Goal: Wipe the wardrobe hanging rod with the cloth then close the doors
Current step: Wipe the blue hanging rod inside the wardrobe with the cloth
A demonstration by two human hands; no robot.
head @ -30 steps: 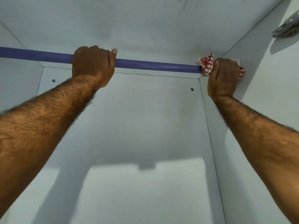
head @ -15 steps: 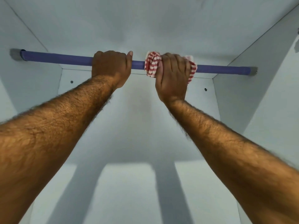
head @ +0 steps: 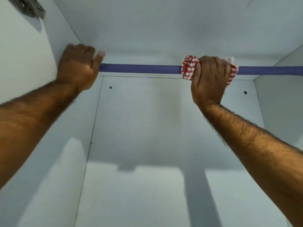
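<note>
A purple hanging rod (head: 139, 69) runs across the top of a white wardrobe. My right hand (head: 209, 79) is wrapped around the rod right of centre, gripping a red-and-white striped cloth (head: 188, 68) bunched around it. My left hand (head: 78, 68) is at the rod's left end, close to the left side wall; it looks blurred, with fingers curled over the rod and the thumb sticking out. The rod's left end is hidden behind that hand. No doors are in view.
The white left wall (head: 24, 63) carries a metal door hinge (head: 31, 7) at the top left. The back panel (head: 164, 120) has two small holes (head: 110, 87). The right wall (head: 282, 104) closes the space on the right.
My left hand slid left along the rod to the side wall. My right hand with the cloth went from the rod's right end towards the middle, then back rightwards. The view shifted left.
</note>
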